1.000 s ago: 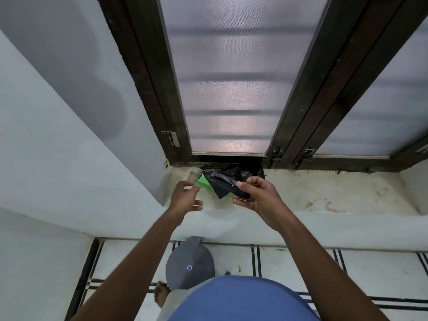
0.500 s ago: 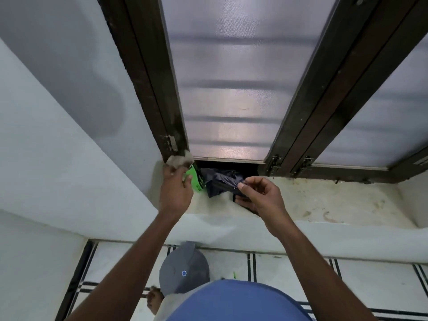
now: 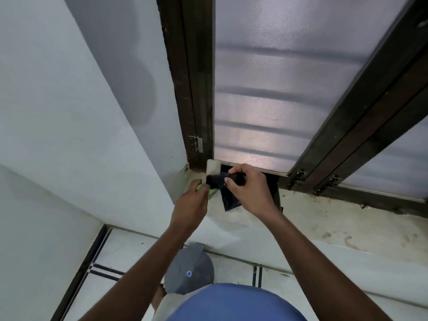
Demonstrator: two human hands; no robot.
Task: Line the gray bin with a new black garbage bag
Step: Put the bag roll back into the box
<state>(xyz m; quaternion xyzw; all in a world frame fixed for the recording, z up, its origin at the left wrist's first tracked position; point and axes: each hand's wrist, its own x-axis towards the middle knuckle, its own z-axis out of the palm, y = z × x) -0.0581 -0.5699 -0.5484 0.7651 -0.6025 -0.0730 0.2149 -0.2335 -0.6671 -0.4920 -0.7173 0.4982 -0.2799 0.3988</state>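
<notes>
Black, glossy plastic is showing between the two hands: a folded garbage bag, still compact, its thin film creased and catching a little light. Its gripped upper part is running roughly left to right between the hands, while a loose flap is hanging down below them toward the pale, stained window ledge, ending in a pointed corner. The left hand is closing its fingers around the bag's left end, together with a beige cardboard-like piece standing upright above the knuckles and a scrap of bright green wrapper peeking out beneath. The right hand is pinching the bag's right end, thumb underneath and fingers curled over the top. Both hands are holding the bag just above the ledge's left corner, close to the dark wooden window frame. Down on the tiled floor, directly below the forearms, the gray bin is standing with its lid closed.
</notes>
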